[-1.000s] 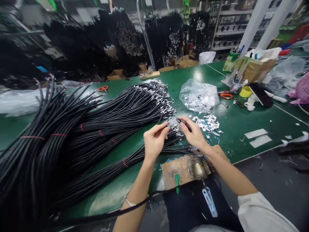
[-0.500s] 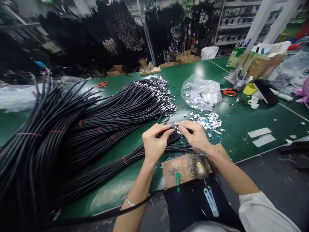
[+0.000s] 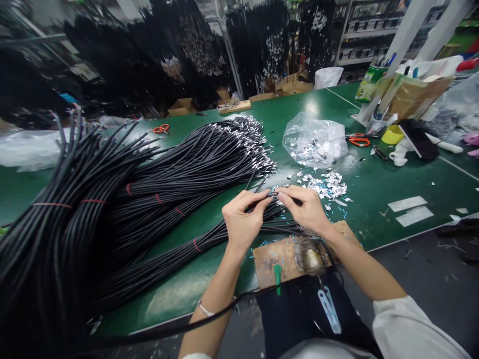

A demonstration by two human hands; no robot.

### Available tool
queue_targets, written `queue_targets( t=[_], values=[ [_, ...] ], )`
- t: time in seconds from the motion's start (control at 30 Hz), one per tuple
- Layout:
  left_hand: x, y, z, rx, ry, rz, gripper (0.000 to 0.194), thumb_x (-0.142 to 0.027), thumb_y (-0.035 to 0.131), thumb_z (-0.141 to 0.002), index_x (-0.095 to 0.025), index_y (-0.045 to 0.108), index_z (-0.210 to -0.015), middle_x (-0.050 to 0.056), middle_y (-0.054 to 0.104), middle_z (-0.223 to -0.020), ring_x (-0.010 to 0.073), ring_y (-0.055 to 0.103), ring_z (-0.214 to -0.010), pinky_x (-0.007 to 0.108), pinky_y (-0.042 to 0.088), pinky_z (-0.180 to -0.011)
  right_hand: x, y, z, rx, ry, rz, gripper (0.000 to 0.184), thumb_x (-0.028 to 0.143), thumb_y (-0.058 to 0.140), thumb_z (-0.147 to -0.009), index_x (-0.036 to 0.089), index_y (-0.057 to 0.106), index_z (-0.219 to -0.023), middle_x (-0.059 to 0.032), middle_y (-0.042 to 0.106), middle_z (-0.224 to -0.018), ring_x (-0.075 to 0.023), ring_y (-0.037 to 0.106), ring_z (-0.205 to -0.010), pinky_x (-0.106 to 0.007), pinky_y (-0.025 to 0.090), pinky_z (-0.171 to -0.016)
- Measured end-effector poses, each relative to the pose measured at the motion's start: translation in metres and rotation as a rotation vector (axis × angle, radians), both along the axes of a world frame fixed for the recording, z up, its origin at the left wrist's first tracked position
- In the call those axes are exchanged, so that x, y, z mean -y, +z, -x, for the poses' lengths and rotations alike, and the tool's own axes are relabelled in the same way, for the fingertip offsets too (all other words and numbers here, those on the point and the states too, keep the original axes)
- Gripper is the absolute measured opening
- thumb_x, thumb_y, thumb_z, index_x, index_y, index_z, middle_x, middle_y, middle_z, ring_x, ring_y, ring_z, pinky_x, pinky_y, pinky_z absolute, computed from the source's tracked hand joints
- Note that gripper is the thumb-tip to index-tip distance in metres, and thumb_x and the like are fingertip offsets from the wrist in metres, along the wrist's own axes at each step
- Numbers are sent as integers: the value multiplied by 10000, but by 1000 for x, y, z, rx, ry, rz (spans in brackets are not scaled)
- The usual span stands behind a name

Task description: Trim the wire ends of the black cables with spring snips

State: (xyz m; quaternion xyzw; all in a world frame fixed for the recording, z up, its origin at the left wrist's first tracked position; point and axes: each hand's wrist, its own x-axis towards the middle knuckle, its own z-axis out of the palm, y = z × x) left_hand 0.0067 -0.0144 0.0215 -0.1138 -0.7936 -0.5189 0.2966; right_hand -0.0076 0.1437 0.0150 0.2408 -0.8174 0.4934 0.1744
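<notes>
Green worktable (image 3: 374,192) before crowded shelving (image 3: 368,37)

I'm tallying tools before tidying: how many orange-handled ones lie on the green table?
2: one orange-handled tool beyond the black cables, a second orange-handled tool just right of the clear bag. More may be hidden.

A slim black cable (image 3: 272,191), light blue showing at its end, is pinched at the fingertips of the left hand (image 3: 242,215), most of its length hidden by the grip. Just below, a long bundle of black cables (image 3: 213,236) lies outstretched, cinched by a red band.
</notes>
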Motion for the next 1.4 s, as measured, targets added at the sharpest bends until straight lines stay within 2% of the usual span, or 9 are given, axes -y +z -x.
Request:
queue_targets(
  t=[0.27, 0.5, 0.7, 0.87, 0.97, 1.07, 1.17, 1.3, 1.4],
  values=[
    [-1, -6, -1, 55, 39, 34, 154, -260, 690, -752, -186, 718, -884, 18, 711, -757, 119, 638, -610, 235, 515, -620, 0, -1, 1, 38, -50, 7, 258, 324, 510, -898, 216, 732, -973, -39, 721, -827, -136, 618, -690, -276, 459, -641],
    [3, -3, 5, 309, -192, -130, 214, -323, 590, -825, -132, 684, -801, 3, 620, -579, 77, 542, -439, 185, 428, -448, 0, -1, -1, 7, -77, -20, 260, 325, 507, -899, 213, 732, -965, -43, 726, -835, -143, 628, -698, -283, 464, -657],
    [10, 2, 10, 515, -441, -329, 385, -502, 627, -762, -136, 589, -649, -44, 453, -439, 45, 378, -333, 183, 279, -344, 0, -1, 1, 24, -52, 25, 258, 327, 508, -897, 208, 735, -926, -44, 725, -823, -151, 637, -719, -296, 479, -685],
    [10, 2, 8, 583, -476, -322, 403, -516, 648, -735, -134, 580, -626, -51, 421, -452, 29, 339, -325, 178, 226, -331, 2, -3, 2, 100, 11, 206, 252, 423, 646, -792, 195, 686, -890, -30, 682, -816, -136, 601, -701, -261, 471, -625],
    [7, 1, 6, 636, -498, -287, 408, -519, 643, -738, -131, 584, -626, -59, 388, -446, 24, 316, -321, 170, 198, -322, 3, -3, 1, 82, 22, 192, 237, 426, 683, -760, 192, 650, -765, 8, 583, -681, -99, 484, -570, -239, 399, -533],
    [6, 1, 5, 690, -516, -279, 412, -530, 639, -732, -130, 595, -640, -65, 363, -443, 24, 291, -313, 170, 177, -314, 2, -2, 2, 76, 37, 195, 277, 448, 656, -779, 186, 613, -700, 7, 563, -676, -100, 463, -585, -253, 384, -556],
    [10, 2, 7, 677, -536, -229, 388, -501, 631, -748, -132, 614, -629, -62, 361, -420, 30, 281, -328, 179, 182, -330, 4, -5, 6, 286, 150, 329, 359, 539, 650, -739, 190, 585, -688, 24, 523, -612, -93, 424, -540, -248, 346, -504],
    [17, 4, 12, 482, -511, -136, 248, -367, 685, -731, -139, 670, -634, -5, 541, -511, 69, 428, -440, 200, 320, -420, 9, -8, 6, 722, 398, 521, 429, 615, 649, -677, 206, 518, -687, 93, 316, -491, -57, 198, -407, -230, 161, -382],
    [19, 3, 13, 329, -481, -84, 124, -272, 731, -690, -155, 699, -670, 28, 636, -641, 116, 545, -590, 223, 421, -545, 8, -5, 5, 698, 396, 499, 394, 568, 653, -698, 200, 512, -682, 94, 307, -496, -55, 220, -412, -226, 175, -392]
  ],
)
